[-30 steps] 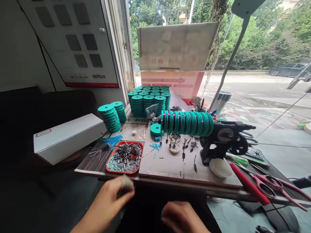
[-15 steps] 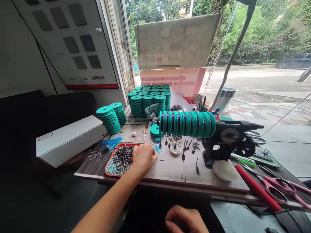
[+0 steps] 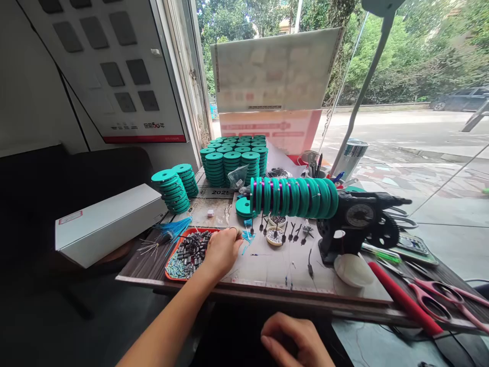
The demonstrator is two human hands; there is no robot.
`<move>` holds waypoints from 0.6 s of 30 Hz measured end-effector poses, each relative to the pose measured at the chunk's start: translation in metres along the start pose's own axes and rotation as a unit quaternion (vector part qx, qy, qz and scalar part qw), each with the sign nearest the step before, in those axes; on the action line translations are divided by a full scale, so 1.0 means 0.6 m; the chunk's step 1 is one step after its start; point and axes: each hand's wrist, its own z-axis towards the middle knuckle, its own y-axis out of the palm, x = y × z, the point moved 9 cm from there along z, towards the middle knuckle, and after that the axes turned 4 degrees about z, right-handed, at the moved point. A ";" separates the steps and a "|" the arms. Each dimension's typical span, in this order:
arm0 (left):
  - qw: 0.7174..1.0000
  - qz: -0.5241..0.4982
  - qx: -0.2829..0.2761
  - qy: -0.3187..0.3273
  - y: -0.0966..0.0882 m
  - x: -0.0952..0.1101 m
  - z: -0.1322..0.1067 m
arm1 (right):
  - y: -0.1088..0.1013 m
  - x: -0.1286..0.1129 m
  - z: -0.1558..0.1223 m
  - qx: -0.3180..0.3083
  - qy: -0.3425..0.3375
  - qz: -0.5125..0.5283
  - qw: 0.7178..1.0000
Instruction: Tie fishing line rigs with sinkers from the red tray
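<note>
My left hand (image 3: 223, 250) is closed over the right rim of an orange tray (image 3: 167, 272), its fingertips pointing away from me. What it holds, if anything, is hidden. Inside the tray lie many small black cylindrical pieces (image 3: 196, 247) and little blue-green tube-like pieces (image 3: 179, 266). Low in front of the table edge, my right hand (image 3: 296, 339) is loosely curled, and the inside of its grip cannot be seen. Beyond the hands, a row of green foam spools (image 3: 294, 197) sits on the shaft of a black winding device (image 3: 359, 216), with dark pieces hanging below.
Stacks of green spools (image 3: 233, 165) stand at the back. A white box (image 3: 109, 224) is at the left, beside blue strands (image 3: 173, 229). A small bowl of whitish beads (image 3: 275, 235) sits mid-table. Pink-handled scissors (image 3: 433, 300) and a red-handled tool (image 3: 405, 298) lie at right.
My left hand has shifted slightly at the tray's right side and its fingers have turned. A dark piece hanging below the spools sits higher. My right hand stays curled, almost in place.
</note>
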 end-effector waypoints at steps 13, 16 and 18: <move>0.995 -0.099 0.020 -0.028 0.005 0.008 -0.013 | -0.010 0.001 0.009 0.035 0.038 0.060 0.997; 0.981 -0.184 0.045 -0.038 -0.011 -0.008 -0.021 | -0.024 0.009 0.013 0.066 0.079 0.114 0.988; 0.963 -0.262 0.054 -0.031 -0.023 -0.015 -0.037 | -0.037 0.008 0.025 0.089 0.105 0.164 0.977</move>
